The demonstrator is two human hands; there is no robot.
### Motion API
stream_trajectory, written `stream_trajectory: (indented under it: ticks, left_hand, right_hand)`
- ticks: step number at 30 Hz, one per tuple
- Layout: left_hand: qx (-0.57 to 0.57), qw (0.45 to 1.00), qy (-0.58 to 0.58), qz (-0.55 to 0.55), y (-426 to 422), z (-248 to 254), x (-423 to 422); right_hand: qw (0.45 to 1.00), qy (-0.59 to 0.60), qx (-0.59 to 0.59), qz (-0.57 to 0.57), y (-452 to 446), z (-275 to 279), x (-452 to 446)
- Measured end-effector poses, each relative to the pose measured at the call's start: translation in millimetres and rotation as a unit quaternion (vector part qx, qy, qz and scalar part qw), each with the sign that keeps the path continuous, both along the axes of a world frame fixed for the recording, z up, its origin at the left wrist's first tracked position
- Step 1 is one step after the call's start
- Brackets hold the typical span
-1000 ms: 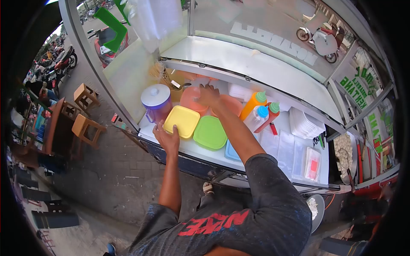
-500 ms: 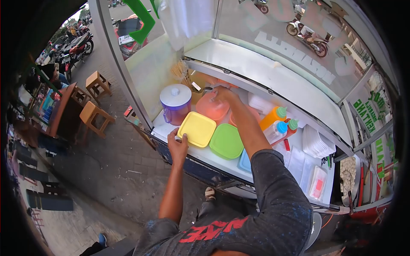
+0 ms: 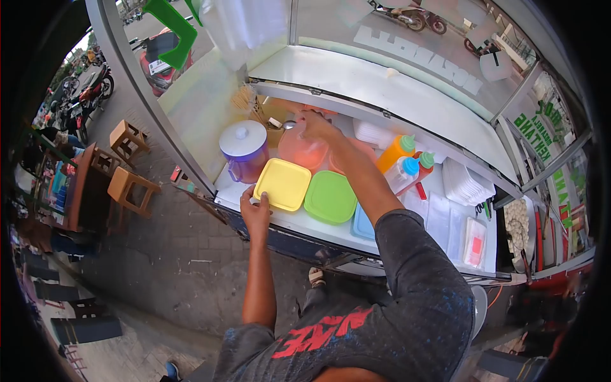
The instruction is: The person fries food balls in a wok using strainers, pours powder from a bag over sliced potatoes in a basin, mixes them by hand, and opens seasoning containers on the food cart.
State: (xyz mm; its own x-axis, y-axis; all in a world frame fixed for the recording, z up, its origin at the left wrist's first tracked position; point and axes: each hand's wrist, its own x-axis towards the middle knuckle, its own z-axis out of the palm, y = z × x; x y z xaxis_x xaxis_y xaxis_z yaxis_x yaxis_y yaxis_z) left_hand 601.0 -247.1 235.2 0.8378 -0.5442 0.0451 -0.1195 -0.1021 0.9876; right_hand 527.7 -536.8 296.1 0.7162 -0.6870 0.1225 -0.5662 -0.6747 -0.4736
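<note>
My left hand (image 3: 256, 213) grips the near left corner of a yellow-lidded container (image 3: 283, 184), with its thumb on the lid's edge. Across the counter stretches my right arm. My right hand (image 3: 318, 124) has bent fingers on the far edge of a translucent orange lid (image 3: 299, 148); the fingertips are partly hidden. Just left of that hand shows the round silver end of a spoon (image 3: 289, 125). A green-lidded container (image 3: 330, 197) sits beside the yellow one. Behind the yellow one stands a purple jug (image 3: 247, 164) with a white lid.
Right of my forearm stand several squeeze bottles, one of them yellow (image 3: 394, 153), and stacked white trays (image 3: 466, 181). Skewers (image 3: 245, 100) stand at the back left. A metal frame post (image 3: 153, 95) and a glass-sided cabinet enclose the counter (image 3: 436, 204). Wooden stools (image 3: 132, 191) stand leftward.
The whole view has shifted, so the counter appears further left. Both hands remain at the same containers, and the right hand's fingers have shifted slightly on the orange lid.
</note>
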Motion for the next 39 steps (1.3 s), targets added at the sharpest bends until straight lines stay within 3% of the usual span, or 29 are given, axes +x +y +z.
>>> stream_trajectory:
  ticks: [3, 6, 9, 12, 15, 17, 19, 21, 22, 24, 27, 30, 34, 36, 39]
  left_hand:
    - [0.008, 1.0, -0.009, 0.004, 1.9, -2.7, 2.3]
    - [0.009, 1.0, -0.007, 0.005, 2.8, -0.8, 2.1]
    - [0.003, 0.995, -0.103, 0.015, 2.1, -25.3, 12.1]
    - [0.003, 1.0, -0.02, 0.002, 8.1, 0.5, 0.3]
    - [-0.017, 0.999, 0.038, 0.005, 6.1, 7.7, -5.1]
    - [-0.031, 0.998, 0.052, 0.011, 4.7, 7.6, -6.9]
    - [-0.041, 0.998, 0.048, 0.017, 5.6, 5.3, -6.9]
    - [0.007, 0.987, -0.155, 0.047, 12.2, 12.0, -9.8]
    - [0.028, 0.965, -0.253, 0.06, 15.5, 18.5, -12.9]
    - [-0.03, 0.964, -0.263, 0.008, 18.6, 37.5, -29.5]
    - [-0.054, 0.965, -0.233, -0.104, 19.9, 58.1, -68.3]
    - [-0.02, 0.959, -0.226, -0.169, 18.6, 51.1, -93.0]
    - [0.05, 0.957, -0.211, -0.191, 20.1, 39.9, -108.4]
    - [0.07, 0.958, -0.21, -0.184, 21.9, 33.3, -111.1]
    - [0.072, 0.965, -0.198, -0.156, 18.5, 21.1, -111.0]
  right_hand:
    - [0.966, -0.137, 0.205, 0.079, -35.5, -16.2, -16.4]
    - [0.909, -0.277, 0.305, 0.06, -39.5, -36.9, -32.3]
    - [0.887, -0.287, 0.345, -0.106, -18.3, -34.7, -58.9]
    - [0.786, -0.428, 0.382, -0.231, -30.2, -56.4, -61.5]
    - [0.756, -0.416, 0.43, -0.266, -52.7, -63.3, -55.8]
    - [0.886, -0.319, 0.151, -0.3, -50.8, -67.9, -42.1]
    - [0.943, -0.212, -0.002, -0.256, -44.5, -68.6, -42.7]
    - [0.981, -0.114, -0.01, -0.155, -6.9, -30.2, -65.9]
    - [0.99, -0.008, -0.003, -0.142, 8.1, -3.9, -74.8]
    - [0.973, 0.2, 0.008, -0.113, 27.1, 41.6, -85.8]
    - [0.937, 0.346, 0.043, -0.014, 6.7, 47.4, -97.7]
    - [0.894, 0.444, -0.028, 0.046, 13.6, 38.5, -97.7]
    - [0.885, 0.44, -0.11, 0.108, 34.0, 7.4, -119.6]
    - [0.915, 0.357, -0.116, 0.149, 3.5, -72.7, -132.9]
    - [0.919, 0.353, -0.086, 0.151, 35.0, -28.8, -139.5]
